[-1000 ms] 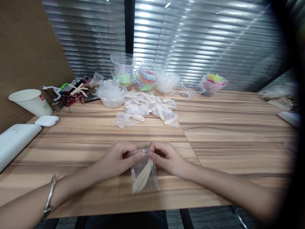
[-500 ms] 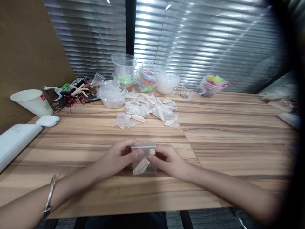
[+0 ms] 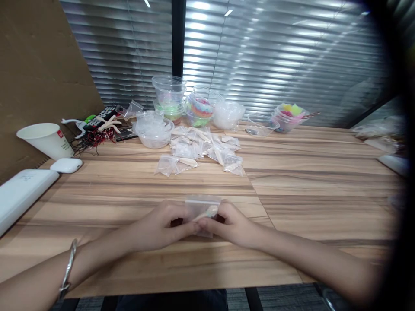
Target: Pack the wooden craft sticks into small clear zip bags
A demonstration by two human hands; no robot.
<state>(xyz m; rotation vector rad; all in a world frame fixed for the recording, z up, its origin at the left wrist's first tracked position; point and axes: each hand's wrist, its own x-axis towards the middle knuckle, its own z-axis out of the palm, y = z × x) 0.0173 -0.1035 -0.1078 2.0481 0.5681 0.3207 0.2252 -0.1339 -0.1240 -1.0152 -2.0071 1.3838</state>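
Observation:
A small clear zip-lock bag (image 3: 203,201) with pale, wood-coloured pieces inside is held up over the near part of the table. My left hand (image 3: 170,224) pinches its left side, thumb in front and fingers behind. On the other side my right hand (image 3: 228,222) grips it the same way, and the two thumb tips meet low on the bag. The fingers behind the bag are mostly hidden. Farther back lies a loose pile of similar filled bags (image 3: 186,150), with one bag (image 3: 178,164) at its near left.
Stacked clear tubs (image 3: 168,93), a tub of colourful material (image 3: 288,116) and a lid-like clear dish (image 3: 262,125) line the blinds. At left stand a paper cup (image 3: 47,140), a white case (image 3: 66,165) and a white box (image 3: 26,192). The wooden table (image 3: 308,185) spans the view.
Both thumbs have moved together toward the bag's lower middle. The bag has shifted slightly right, and the pieces inside lie at a flatter angle.

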